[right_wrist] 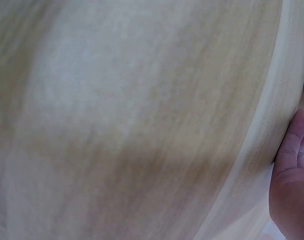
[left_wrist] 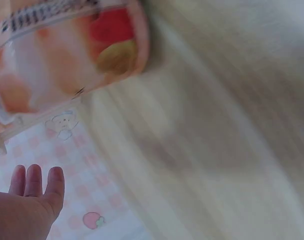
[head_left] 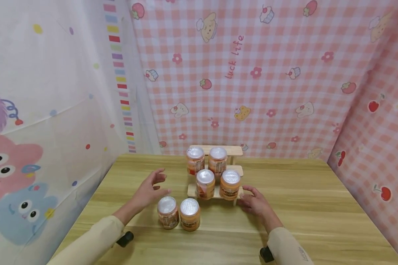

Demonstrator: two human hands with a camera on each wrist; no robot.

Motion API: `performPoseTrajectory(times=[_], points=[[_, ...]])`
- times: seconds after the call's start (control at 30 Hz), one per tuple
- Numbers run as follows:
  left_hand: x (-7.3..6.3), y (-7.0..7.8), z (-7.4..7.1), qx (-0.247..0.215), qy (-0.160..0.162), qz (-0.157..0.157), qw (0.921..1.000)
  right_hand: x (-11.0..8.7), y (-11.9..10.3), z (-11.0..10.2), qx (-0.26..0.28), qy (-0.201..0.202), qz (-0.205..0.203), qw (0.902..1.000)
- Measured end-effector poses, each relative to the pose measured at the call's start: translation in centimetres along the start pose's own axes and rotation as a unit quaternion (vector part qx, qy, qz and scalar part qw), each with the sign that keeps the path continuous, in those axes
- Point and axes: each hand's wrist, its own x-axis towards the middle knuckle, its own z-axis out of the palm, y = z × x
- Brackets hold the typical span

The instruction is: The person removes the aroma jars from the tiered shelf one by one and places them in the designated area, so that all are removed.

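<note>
A small three-tier wooden stand (head_left: pixel 237 170) holds several orange cans with silver lids. On its lowest step are a left can (head_left: pixel 205 186) and a right can (head_left: pixel 230 186); two more, a left can (head_left: pixel 195 161) and a right can (head_left: pixel 217 161), sit higher up. Two cans stand on the table in front: one can (head_left: pixel 168 213) and its neighbour (head_left: pixel 190 215). My left hand (head_left: pixel 150 189) hovers behind and left of these two, fingers loosely spread and holding nothing. Beside the lowest step's right end is my right hand (head_left: pixel 256 201), its fingers extended in the right wrist view; contact is unclear.
The stand is near the back of the wood-grain table (head_left: pixel 295 206). A pink checked cloth (head_left: pixel 252 92) hangs behind, another checked cloth (head_left: pixel 378 147) on the right, and a white printed cloth (head_left: pixel 69 121) on the left.
</note>
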Motion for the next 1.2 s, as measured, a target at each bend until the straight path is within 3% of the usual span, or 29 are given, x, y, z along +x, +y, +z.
performPoseTrajectory(times=[0.33, 0.67, 0.93, 1.2], points=[[3.8, 2.5, 0.2, 0.01, -0.006, 0.009, 0.9999, 0.1, 0.1, 0.0, 0.001, 0.002, -0.001, 1.0], [7.2, 5.4, 1.8, 0.035, -0.028, 0.025, 0.9987, 0.1, 0.2, 0.0, -0.001, 0.001, -0.004, 1.0], [8.9, 6.1, 3.1, 0.046, -0.042, 0.042, 0.9972, 0.1, 0.1, 0.0, 0.005, 0.004, -0.005, 1.0], [9.3, 6.4, 3.8, 0.055, -0.057, 0.033, 0.9963, 0.1, 0.1, 0.0, 0.007, 0.002, -0.007, 0.9999]])
